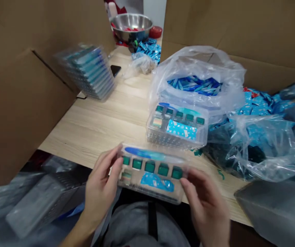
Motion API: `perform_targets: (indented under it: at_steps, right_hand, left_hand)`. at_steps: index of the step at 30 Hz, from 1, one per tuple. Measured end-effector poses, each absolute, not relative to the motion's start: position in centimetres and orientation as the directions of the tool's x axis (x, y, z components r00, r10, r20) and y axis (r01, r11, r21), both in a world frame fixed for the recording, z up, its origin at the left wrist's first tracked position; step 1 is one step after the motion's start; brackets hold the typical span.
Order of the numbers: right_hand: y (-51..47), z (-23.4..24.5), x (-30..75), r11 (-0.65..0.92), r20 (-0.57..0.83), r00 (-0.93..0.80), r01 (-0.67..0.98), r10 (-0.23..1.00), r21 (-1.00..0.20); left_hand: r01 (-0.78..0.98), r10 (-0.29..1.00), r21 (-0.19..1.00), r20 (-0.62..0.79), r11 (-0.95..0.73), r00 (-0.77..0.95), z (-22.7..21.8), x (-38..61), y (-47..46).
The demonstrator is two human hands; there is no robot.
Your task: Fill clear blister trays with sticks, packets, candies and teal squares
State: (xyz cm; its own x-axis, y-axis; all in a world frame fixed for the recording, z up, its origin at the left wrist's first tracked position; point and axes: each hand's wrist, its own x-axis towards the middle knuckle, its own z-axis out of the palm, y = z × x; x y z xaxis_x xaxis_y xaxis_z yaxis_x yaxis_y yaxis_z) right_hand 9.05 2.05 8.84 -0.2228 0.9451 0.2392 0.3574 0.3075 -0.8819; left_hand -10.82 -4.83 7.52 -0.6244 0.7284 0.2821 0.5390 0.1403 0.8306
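Note:
Between my two hands a clear plastic tray [134,187] is held tilted above the table's near edge. It carries a blue-to-white pen-shaped piece [152,154], a row of several green blocks [149,166], a small striped block [126,177] and a blue patterned packet [157,181]. My left hand [102,181] grips its left end, thumb on top. My right hand [205,199], slightly blurred, holds the right end with its thumb on the rim. Just beyond lies a stack of similar filled trays [177,139].
Another tray stack [93,73] leans at the left by a cardboard wall [21,85]. A plastic bag [160,85] of blue pieces stands behind; another clear bag [273,151] lies right. Farther back are a phone [115,70] and a metal bowl [132,20]. Grey plastic trays [39,202] sit lower left.

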Motion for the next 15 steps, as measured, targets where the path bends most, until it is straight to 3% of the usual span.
perform_targets:
  at_steps: [4,6,11,15]
  right_hand:
    - [6.5,14.1,8.3,0.397,0.412,-0.032,0.346,0.911,-0.85]
    - [9.6,14.8,7.9,0.41,0.431,-0.029,0.374,0.902,-0.832]
    - [15.5,11.8,7.9,0.212,0.23,-0.014,0.441,0.973,-0.872]
    - [16.2,9.7,8.6,0.16,0.156,-0.037,0.305,0.987,-0.939]
  left_hand:
    - [0.623,0.742,0.782,0.421,-0.006,-0.522,13.0,-11.8,1.3]
    - [0.637,0.788,0.768,0.43,-0.063,-0.441,14.2,-12.6,5.5]
    - [0.484,0.973,0.875,0.102,0.012,-0.209,12.7,-13.7,13.0]
    - [0.075,0.956,0.993,-0.067,0.092,-0.286,10.6,-13.7,13.2]
